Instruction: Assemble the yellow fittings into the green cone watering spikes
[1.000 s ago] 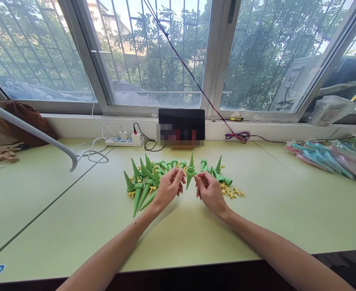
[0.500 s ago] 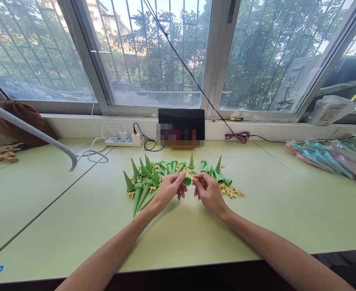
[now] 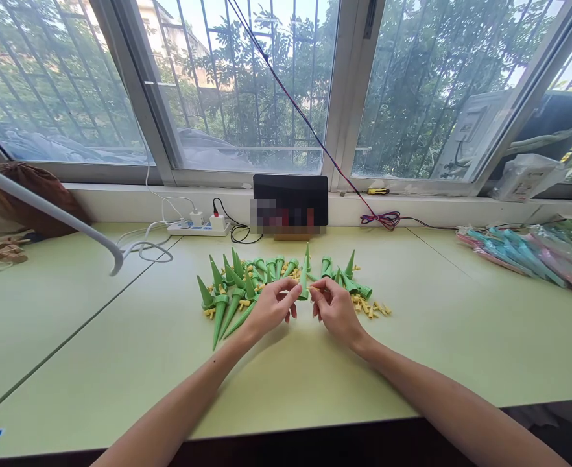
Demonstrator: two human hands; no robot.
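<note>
Between finger and thumb of my left hand (image 3: 276,303) is a green cone (image 3: 304,280), tip up, its wide end low. Just right of it, my right hand (image 3: 334,308) pinches a small yellow piece (image 3: 314,289), mostly covered by the fingertips. Green spikes (image 3: 221,318) lie and stand in a group left of and behind my left hand, with yellow pieces among them. More green spikes (image 3: 349,264) are behind my right hand, and a small pile of yellow pieces (image 3: 371,307) lies to its right.
Behind the spikes, a dark screen (image 3: 290,201) stands on the pale green table (image 3: 276,402). A white power strip (image 3: 198,228) with cables is at the back left. A white curved arm (image 3: 57,211) reaches in from the left. Plastic-wrapped packs (image 3: 529,253) lie at the right.
The green cone has been tilted from showing its open end to standing tip up. My right hand keeps its pinch beside it. The view has shifted slightly.
</note>
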